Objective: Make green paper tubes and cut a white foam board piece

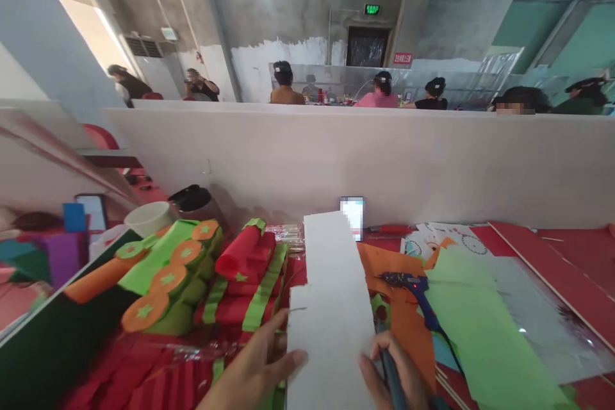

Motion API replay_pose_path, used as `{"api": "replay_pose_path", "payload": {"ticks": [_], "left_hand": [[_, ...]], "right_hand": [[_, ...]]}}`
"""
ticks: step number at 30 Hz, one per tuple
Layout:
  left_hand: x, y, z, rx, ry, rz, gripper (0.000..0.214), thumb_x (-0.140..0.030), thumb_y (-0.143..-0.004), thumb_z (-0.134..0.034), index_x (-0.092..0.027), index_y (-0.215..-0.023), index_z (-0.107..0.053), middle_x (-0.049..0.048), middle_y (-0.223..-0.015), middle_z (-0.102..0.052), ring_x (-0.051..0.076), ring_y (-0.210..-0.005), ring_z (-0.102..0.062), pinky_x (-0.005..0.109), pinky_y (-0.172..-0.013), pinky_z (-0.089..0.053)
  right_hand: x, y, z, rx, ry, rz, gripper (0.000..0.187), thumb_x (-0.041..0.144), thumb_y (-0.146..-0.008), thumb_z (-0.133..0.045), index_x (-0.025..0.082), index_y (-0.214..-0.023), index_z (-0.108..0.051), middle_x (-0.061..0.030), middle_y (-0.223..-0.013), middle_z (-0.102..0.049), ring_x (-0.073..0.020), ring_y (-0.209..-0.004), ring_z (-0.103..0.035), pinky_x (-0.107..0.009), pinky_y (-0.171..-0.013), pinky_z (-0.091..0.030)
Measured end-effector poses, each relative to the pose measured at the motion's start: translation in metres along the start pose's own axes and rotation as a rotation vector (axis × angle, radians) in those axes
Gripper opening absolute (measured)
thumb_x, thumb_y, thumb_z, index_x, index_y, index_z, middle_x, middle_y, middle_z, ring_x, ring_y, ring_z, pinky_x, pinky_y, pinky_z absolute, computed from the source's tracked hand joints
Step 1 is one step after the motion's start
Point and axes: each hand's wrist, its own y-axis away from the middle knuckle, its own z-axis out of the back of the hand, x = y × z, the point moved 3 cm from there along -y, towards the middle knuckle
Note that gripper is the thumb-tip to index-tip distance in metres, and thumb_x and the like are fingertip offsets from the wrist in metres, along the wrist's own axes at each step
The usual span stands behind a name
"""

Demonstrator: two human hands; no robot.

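1. Head view, with the clock face centred on the white board point(331, 307): the board lies lengthwise from twelve to six, a step cut into its left edge.
2. At eight o'clock, the board's left edge is gripped by the left hand point(257, 362), the thumb on top.
3. At four o'clock, a slim dark tool point(393, 381) is grasped in the right hand point(407, 362), by the board's right edge; its kind cannot be told.
4. For good control, the board is probably best pinned flat, the left fingers kept out of the tool's path.
5. Towards three o'clock, a glue gun point(420, 298) with a red light is seen on orange material point(413, 333); its nozzle is best avoided.
6. At ten o'clock, red-and-green rolls point(245, 257) are piled.
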Motion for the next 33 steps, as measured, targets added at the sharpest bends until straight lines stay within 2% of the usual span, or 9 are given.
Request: {"api": "replay_pose_path", "payload": {"ticks": [4, 7, 10, 13, 16, 19, 23, 27, 33], "left_hand": [[0.012, 0.014, 0.002, -0.111, -0.105, -0.025, 0.061, -0.042, -0.08, -0.072, -0.023, -0.134, -0.05, 0.0104, -0.106, -0.074, 0.03, -0.097, -0.069, 0.041, -0.084, -0.055], [0.018, 0.015, 0.008, -0.132, -0.146, -0.117, 0.053, -0.04, -0.083, -0.069, -0.02, -0.129, -0.052, 0.0122, -0.114, -0.071, 0.03, -0.103, -0.066, 0.041, -0.089, -0.054], [0.022, 0.012, 0.015, -0.155, -0.181, -0.204, 0.045, -0.038, -0.082, -0.07, -0.018, -0.119, -0.054, 0.0126, -0.117, -0.068, 0.029, -0.105, -0.065, 0.041, -0.092, -0.052], [0.026, 0.008, 0.019, -0.157, -0.183, -0.227, 0.041, -0.038, -0.083, -0.069, -0.015, -0.114, -0.054, 0.0131, -0.111, -0.07, 0.027, -0.095, -0.068, 0.039, -0.084, -0.055], [0.029, 0.008, 0.021, -0.17, -0.183, -0.276, 0.039, -0.038, -0.084, -0.068, -0.015, -0.112, -0.055, 0.0119, -0.107, -0.07, 0.022, -0.082, -0.069, 0.034, -0.075, -0.055], [0.03, 0.009, 0.02, -0.2, -0.199, -0.332, 0.037, -0.038, -0.084, -0.068, -0.014, -0.11, -0.056, 0.0094, -0.099, -0.071, 0.019, -0.076, -0.067, 0.03, -0.069, -0.054], [0.029, 0.011, 0.017, -0.227, -0.245, -0.398, 0.033, -0.037, -0.084, -0.068, -0.014, -0.105, -0.058, 0.0043, -0.083, -0.068, 0.017, -0.071, -0.064, 0.025, -0.062, -0.05], [0.033, 0.01, 0.016, -0.229, -0.238, -0.41, 0.034, -0.037, -0.083, -0.069, -0.014, -0.106, -0.058, 0.0045, -0.083, -0.069, 0.018, -0.071, -0.064, 0.025, -0.061, -0.05], [0.042, 0.005, 0.021, -0.226, -0.205, -0.388, 0.034, -0.039, -0.083, -0.068, -0.014, -0.103, -0.057, 0.0041, -0.078, -0.069, 0.018, -0.067, -0.065, 0.024, -0.056, -0.049]], "right_hand": [[0.017, -0.003, -0.001, 0.101, 0.071, 0.165, 0.021, 0.045, -0.089, -0.057, 0.026, -0.083, -0.05, 0.0017, -0.063, -0.054, -0.0181, -0.054, -0.056, -0.026, -0.053, -0.048], [0.024, -0.002, 0.004, 0.005, 0.094, 0.253, 0.016, 0.038, -0.094, -0.051, 0.025, -0.102, -0.055, -0.0074, -0.093, -0.066, -0.0244, -0.084, -0.064, -0.033, -0.075, -0.053], [0.029, 0.002, 0.012, -0.031, 0.022, 0.237, 0.026, 0.037, -0.098, -0.044, 0.025, -0.118, -0.055, -0.0104, -0.111, -0.064, -0.0254, -0.099, -0.061, -0.036, -0.086, -0.05], [0.04, 0.005, 0.013, 0.177, -0.115, 0.224, 0.033, 0.04, -0.1, -0.039, 0.026, -0.125, -0.055, -0.0063, -0.102, -0.065, -0.0208, -0.088, -0.063, -0.03, -0.078, -0.051], [0.055, 0.009, 0.003, 0.438, -0.16, 0.266, 0.028, 0.04, -0.099, -0.043, 0.026, -0.106, -0.066, -0.0017, -0.084, -0.064, -0.0171, -0.077, -0.061, -0.027, -0.076, -0.048], [0.061, 0.015, -0.016, 0.594, -0.214, 0.24, 0.017, 0.037, -0.095, -0.052, 0.023, -0.097, -0.062, 0.0018, -0.072, -0.06, -0.014, -0.063, -0.056, -0.023, -0.061, -0.044], [0.057, 0.023, -0.032, 0.579, -0.178, 0.257, 0.012, 0.033, -0.09, -0.059, 0.022, -0.085, -0.056, 0.0038, -0.066, -0.059, -0.0123, -0.057, -0.053, -0.022, -0.055, -0.039], [0.054, 0.029, -0.03, 0.551, -0.121, 0.384, 0.005, 0.026, -0.088, -0.062, 0.022, -0.087, -0.061, 0.0008, -0.075, -0.065, -0.0139, -0.066, -0.059, -0.023, -0.062, -0.043], [0.05, 0.032, -0.03, 0.55, -0.111, 0.438, 0.002, 0.023, -0.087, -0.061, 0.022, -0.088, -0.061, -0.0008, -0.076, -0.064, -0.0151, -0.068, -0.061, -0.024, -0.062, -0.045]]}}
